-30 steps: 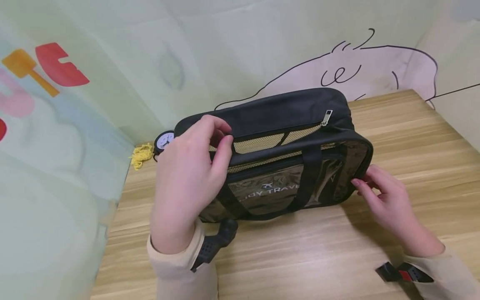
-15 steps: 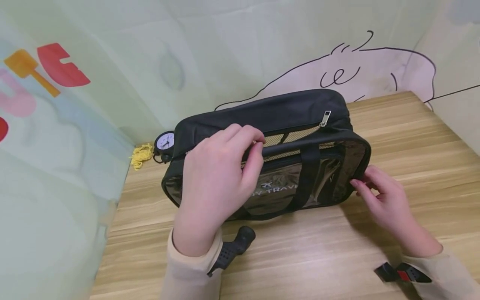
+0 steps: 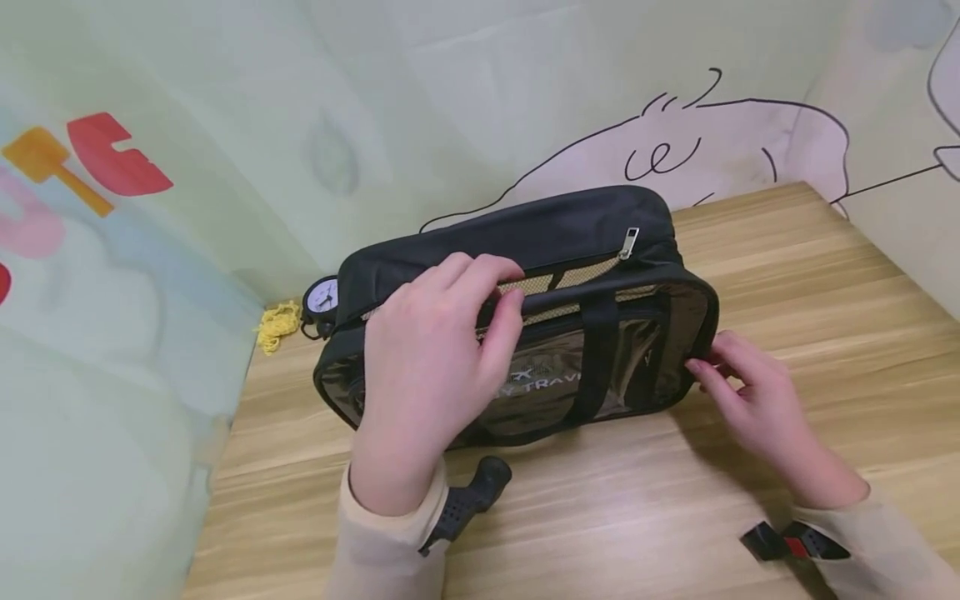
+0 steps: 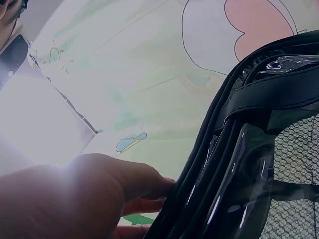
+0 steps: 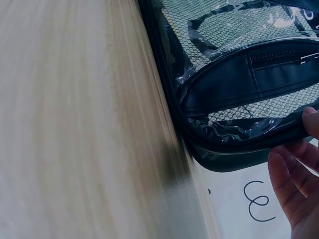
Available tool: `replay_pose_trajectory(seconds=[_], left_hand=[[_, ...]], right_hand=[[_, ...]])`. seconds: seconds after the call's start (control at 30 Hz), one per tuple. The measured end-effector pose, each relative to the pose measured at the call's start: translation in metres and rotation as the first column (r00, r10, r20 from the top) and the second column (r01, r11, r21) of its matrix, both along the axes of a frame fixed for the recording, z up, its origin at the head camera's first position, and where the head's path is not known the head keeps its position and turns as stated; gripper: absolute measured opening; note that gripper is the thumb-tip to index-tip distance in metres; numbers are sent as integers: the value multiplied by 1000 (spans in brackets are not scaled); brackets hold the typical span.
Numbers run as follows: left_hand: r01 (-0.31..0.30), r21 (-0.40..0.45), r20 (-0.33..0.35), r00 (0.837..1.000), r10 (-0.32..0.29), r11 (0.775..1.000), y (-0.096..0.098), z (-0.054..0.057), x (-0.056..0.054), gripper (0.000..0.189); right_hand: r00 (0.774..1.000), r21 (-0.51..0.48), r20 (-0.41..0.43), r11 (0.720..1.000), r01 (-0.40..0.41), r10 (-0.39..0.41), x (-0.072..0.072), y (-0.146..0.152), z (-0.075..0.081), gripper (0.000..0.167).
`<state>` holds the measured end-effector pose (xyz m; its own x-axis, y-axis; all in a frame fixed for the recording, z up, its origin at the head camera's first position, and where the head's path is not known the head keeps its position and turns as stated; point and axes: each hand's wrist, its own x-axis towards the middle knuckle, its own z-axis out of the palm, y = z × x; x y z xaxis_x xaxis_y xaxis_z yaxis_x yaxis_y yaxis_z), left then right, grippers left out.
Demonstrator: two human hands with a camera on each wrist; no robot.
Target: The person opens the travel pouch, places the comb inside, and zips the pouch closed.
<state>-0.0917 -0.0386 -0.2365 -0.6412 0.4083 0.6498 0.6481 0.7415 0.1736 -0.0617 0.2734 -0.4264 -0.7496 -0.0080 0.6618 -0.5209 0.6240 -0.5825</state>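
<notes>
A black travel bag [image 3: 517, 225] with a see-through front and white lettering stands on the wooden table. Its top is partly unzipped, showing tan mesh [image 3: 585, 273] inside. A silver zipper pull [image 3: 628, 243] sits near the right end of the opening. With curled fingers my left hand [image 3: 442, 358] pinches the front rim of the opening; its palm and wrist hide the bag's front left part. Thumb and fingers of my right hand [image 3: 757, 400] grip the bag's right side edge, low down. In the right wrist view that thumb lies on the black piping [image 5: 239, 144].
Behind the bag's left end stand a small round clock [image 3: 322, 297] and a bundle of yellow string [image 3: 278, 325]. A printed curtain [image 3: 450, 108] hangs along the table's back and left. Wood tabletop [image 3: 600, 517] extends in front and to the right.
My left hand has slid right along the opening's rim, uncovering the bag's left end and more of the clock. The right hand keeps its grip. The view has shifted slightly.
</notes>
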Motion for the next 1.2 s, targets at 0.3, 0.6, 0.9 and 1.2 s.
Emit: replay_pose_trajectory(seconds=[0.3,0.6,0.9,1.2], left_hand=[[32,-113,1,999,-32,993,22,8,-2,19],[46,-244,147,989,-10,969,48,23,-10,27],[19,-255,297,953,60,967,70,32,-28,27],[44,-242,440,895,69,969,81,41,-39,27]], right_hand=[[1000,-6,23,1000,-15,16,2,0,2,17],[1000,5,-7,1000,-13,13,0,0,4,31],[1000,0,-6,1000,-8,8,1,0,0,31],[1000,-12,-7,1000,-15,15,-1,1,-1,28]])
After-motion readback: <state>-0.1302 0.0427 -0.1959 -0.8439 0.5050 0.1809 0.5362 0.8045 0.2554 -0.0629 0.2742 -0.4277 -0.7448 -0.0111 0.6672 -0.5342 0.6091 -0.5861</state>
